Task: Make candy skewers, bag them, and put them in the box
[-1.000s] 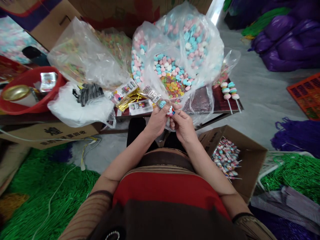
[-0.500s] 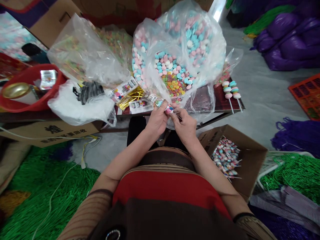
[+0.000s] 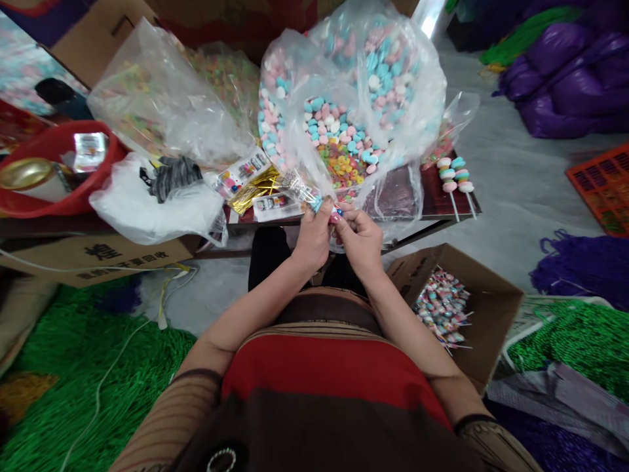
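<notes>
My left hand [image 3: 310,237] and my right hand [image 3: 361,238] meet at the front edge of a low dark table [image 3: 432,204]. Both are pinched on a small candy skewer in a clear printed wrapper [image 3: 314,198], whose top sticks up to the left of my fingers. Just behind them a big clear bag [image 3: 407,78] lies open, full of pink, blue and white candies with coloured rings [image 3: 339,164] in the middle. Gold twist ties [image 3: 255,189] and printed wrappers [image 3: 240,176] lie to the left on the table.
Two finished candy skewers [image 3: 455,180] lie at the table's right end. A cardboard box [image 3: 496,308] of wrapped skewers stands on the floor at my right. A red basin [image 3: 63,196], a white bag [image 3: 157,210] and green mats [image 3: 98,373] are at left.
The wrapper's top has dropped lower and closer to my fingers. My right hand has closed in beside the left on the candy.
</notes>
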`<state>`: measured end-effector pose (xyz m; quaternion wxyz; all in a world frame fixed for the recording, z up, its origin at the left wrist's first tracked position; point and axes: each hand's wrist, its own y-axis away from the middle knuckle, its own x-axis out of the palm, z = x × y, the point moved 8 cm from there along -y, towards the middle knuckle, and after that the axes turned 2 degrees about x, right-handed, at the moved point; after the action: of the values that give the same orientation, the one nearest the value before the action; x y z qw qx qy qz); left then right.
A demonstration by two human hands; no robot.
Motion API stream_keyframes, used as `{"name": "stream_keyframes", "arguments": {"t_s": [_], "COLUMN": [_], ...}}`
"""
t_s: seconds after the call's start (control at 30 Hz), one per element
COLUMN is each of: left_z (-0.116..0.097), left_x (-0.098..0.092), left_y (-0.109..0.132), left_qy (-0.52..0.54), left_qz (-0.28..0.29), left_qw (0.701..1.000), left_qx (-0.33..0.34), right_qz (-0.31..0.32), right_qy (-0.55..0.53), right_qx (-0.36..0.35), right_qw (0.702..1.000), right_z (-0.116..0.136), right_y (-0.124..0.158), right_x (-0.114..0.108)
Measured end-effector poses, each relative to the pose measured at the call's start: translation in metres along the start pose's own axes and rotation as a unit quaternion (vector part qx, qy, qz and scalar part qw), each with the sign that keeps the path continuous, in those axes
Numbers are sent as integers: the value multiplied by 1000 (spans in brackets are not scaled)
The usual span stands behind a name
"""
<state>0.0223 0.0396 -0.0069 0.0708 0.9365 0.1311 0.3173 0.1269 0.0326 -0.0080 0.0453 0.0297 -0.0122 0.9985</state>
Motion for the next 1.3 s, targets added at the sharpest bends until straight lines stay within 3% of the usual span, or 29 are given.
{"name": "stream_keyframes", "arguments": {"t_s": [0.13, 0.2, 0.4, 0.53, 0.63, 0.83, 0.97, 1.2, 1.3], "left_z": [-4, -8, -4, 5, -5, -30, -37, 0, 7], "left_x": [-1, -2, -1, 1, 5, -6, -8, -1, -2], "left_y": [-6, -9, -3, 8, 6, -17, -22, 4, 11], "left_qy": [-27, -33, -34, -54, -14, -1, 3, -57, -90], "left_qz": [10, 8, 37, 112, 165, 73, 45, 73, 106], "left_qw": [999, 999, 999, 991, 985, 997, 999, 992, 987], "left_qx": [-28, -31, -19, -44, -40, -22, -2, -80, -77], "right_qz": [106, 129, 98, 96, 111, 132, 125, 107, 92], "right_qy": [-85, -88, -96, -188, -197, -146, -72, -86, -103], "right_qx": [45, 48, 84, 105, 116, 113, 88, 77, 68], "right_qw": [990, 987, 987, 972, 967, 974, 986, 988, 988], "right_z": [-3, -5, -17, -14, -12, -15, -15, -17, -16], "right_y": [5, 7, 11, 12, 14, 15, 17, 16, 14], "right_x": [11, 11, 17, 24, 25, 20, 9, 19, 19]}}
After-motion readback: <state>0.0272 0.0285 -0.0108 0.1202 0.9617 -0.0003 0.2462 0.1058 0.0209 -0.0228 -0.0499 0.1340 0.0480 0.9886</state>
